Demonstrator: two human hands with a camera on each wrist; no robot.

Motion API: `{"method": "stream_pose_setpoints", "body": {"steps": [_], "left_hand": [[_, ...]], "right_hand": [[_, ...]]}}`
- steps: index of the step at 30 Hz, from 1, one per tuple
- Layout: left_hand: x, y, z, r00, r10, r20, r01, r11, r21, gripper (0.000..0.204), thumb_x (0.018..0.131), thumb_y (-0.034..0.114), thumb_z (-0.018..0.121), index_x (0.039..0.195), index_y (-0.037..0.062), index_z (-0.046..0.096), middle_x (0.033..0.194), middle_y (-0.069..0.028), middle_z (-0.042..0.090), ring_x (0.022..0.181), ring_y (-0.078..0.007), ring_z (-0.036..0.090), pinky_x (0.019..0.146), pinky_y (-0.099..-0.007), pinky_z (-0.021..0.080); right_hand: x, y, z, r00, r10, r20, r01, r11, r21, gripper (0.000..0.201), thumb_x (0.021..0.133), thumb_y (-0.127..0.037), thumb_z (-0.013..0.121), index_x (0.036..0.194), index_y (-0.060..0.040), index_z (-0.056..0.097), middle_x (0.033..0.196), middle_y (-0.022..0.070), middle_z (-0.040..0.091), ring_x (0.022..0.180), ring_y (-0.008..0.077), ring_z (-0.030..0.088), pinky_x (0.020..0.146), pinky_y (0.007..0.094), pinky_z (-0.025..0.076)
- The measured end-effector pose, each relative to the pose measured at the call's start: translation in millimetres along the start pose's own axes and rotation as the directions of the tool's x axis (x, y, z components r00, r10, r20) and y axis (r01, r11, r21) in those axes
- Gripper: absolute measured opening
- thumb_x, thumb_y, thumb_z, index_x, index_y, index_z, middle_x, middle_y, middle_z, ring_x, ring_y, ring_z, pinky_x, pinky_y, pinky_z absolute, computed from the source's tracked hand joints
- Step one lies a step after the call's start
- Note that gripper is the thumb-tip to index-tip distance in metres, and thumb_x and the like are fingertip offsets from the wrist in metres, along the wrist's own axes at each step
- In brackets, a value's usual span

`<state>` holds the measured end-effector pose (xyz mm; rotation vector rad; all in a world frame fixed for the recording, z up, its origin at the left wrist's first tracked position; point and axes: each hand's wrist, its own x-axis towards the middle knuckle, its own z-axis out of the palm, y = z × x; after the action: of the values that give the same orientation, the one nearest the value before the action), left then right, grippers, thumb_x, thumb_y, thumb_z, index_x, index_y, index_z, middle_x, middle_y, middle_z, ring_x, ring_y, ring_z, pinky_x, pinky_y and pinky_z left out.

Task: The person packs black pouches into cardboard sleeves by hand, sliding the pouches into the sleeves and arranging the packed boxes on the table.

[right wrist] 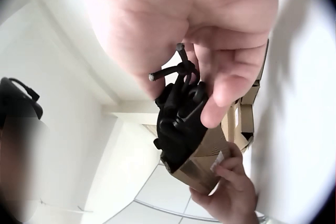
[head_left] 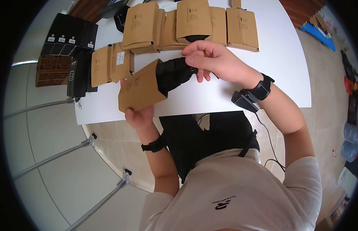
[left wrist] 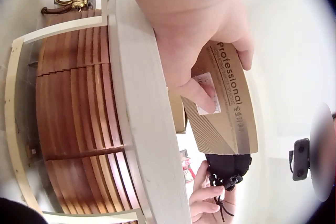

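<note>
My left hand (head_left: 141,116) grips a small brown cardboard box (head_left: 142,87) tilted above the table, near its front edge. "Professional" is printed on the box in the left wrist view, where my thumb lies on its white label (left wrist: 206,91). Out of the box's open end, towards the right, sticks a black drawstring pouch (head_left: 172,75); its other part is hidden inside. My right hand (head_left: 223,63) pinches the pouch's gathered end between thumb and fingers. Knotted black cord (right wrist: 184,69) hangs out beside those fingers in the right wrist view.
Several brown boxes (head_left: 142,25) stand along the back of the white table (head_left: 281,77), one with a dark opening facing forward. Two smaller ones (head_left: 101,67) are behind my left hand. Black boxes (head_left: 69,34) are stacked at the left edge. A cable (head_left: 269,131) hangs from the right wrist device.
</note>
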<state>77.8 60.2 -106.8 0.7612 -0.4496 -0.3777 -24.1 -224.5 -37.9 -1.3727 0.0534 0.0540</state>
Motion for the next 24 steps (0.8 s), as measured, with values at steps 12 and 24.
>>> {"method": "stream_pose_setpoints", "body": {"steps": [12,24], "left_hand": [[4,-5,5,0.991,-0.011,0.131,-0.014,0.983,0.186,0.093,0.082,0.034,0.073,0.153,0.0053,0.02,0.149,-0.0116,0.038,0.137,-0.0304,0.038,0.113,-0.0462,0.033],[3,-2,-1,0.999,-0.022,0.033,0.023,0.999,-0.028,0.086,0.085,0.03,0.071,0.153,0.0072,0.022,0.15,-0.0118,0.038,0.137,-0.0287,0.039,0.112,-0.0433,0.036]], "right_hand": [[5,16,4,0.999,0.032,0.027,-0.032,0.999,0.011,0.02,0.094,-0.008,0.062,0.111,-0.0017,0.053,0.078,0.0008,0.063,0.06,0.0069,0.058,0.055,0.0214,0.046],[0,12,7,0.998,-0.062,0.029,0.062,0.998,0.01,0.026,0.093,-0.013,0.065,0.115,-0.0007,0.061,0.088,0.0027,0.067,0.068,0.0071,0.06,0.06,0.0218,0.049]]}}
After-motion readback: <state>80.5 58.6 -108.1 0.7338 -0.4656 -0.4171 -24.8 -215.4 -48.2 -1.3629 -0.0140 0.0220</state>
